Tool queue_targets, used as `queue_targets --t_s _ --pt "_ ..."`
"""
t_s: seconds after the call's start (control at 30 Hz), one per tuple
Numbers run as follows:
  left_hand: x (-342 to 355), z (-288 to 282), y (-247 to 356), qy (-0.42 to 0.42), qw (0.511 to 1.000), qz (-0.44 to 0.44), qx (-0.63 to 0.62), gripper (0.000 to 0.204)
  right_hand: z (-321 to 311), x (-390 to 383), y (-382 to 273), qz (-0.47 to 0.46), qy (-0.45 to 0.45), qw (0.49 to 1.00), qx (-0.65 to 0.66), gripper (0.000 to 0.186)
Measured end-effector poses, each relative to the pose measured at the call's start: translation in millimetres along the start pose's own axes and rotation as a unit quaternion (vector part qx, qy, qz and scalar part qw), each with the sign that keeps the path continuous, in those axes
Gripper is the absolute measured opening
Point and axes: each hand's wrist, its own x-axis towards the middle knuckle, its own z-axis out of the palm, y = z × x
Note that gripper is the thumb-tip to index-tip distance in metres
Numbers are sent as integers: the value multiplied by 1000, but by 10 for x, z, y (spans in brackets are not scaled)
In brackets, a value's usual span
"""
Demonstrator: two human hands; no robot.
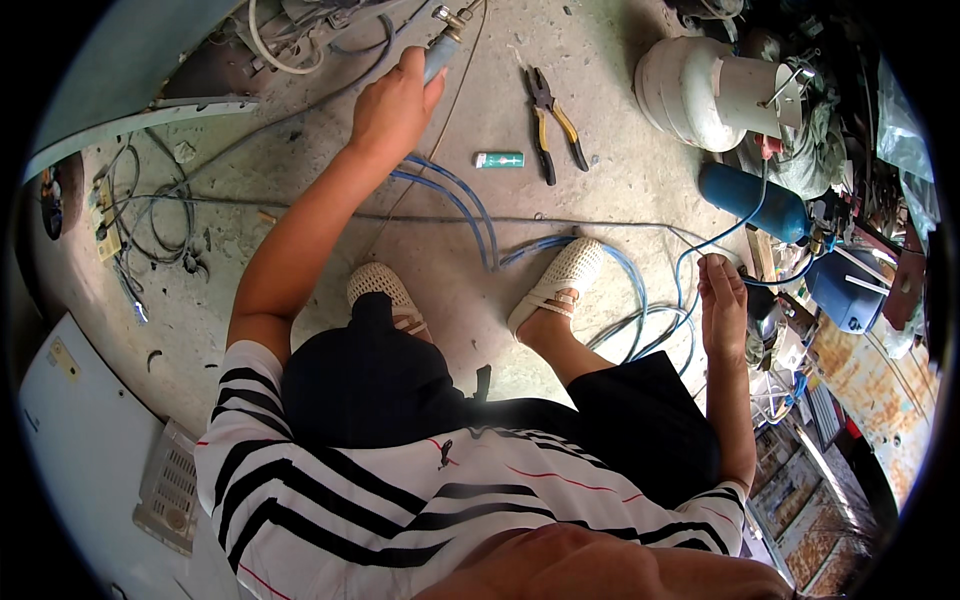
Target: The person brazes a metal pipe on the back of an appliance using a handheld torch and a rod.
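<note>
My left hand (393,108) is wrapped round the grey handle of a gas torch (441,55), whose metal fittings point away from me. Two blue hoses (458,190) come out below that wrist and curve toward my feet. Further right, my right hand (724,308) has its fingers pressed together beside a blue hose (722,238); what they hold, if anything, cannot be made out. On the concrete floor between my hands lie pliers (545,115) with black and yellow handles, slightly spread, and a green lighter (499,160).
A white gas cylinder (690,90) and a smaller blue cylinder (752,203) lie at the right, near a blue container (848,290) and scrap. Looped cables (165,215) and a power strip (106,220) are at the left. My sandalled feet (575,268) are between coiled hoses.
</note>
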Motion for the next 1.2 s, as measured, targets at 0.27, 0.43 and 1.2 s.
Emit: queue_targets --t_s 0.27,0.43,1.2 --pt "3 -25 -18 -2 1000 3 10 32 0 16 -6 5 2 1000 -15 14" --pt "9 -32 -33 -1 1000 12 12 31 -13 42 6 0 -4 1000 -14 15" --pt "57 -112 16 -19 999 -10 25 32 39 77 3 11 8 999 -37 17"
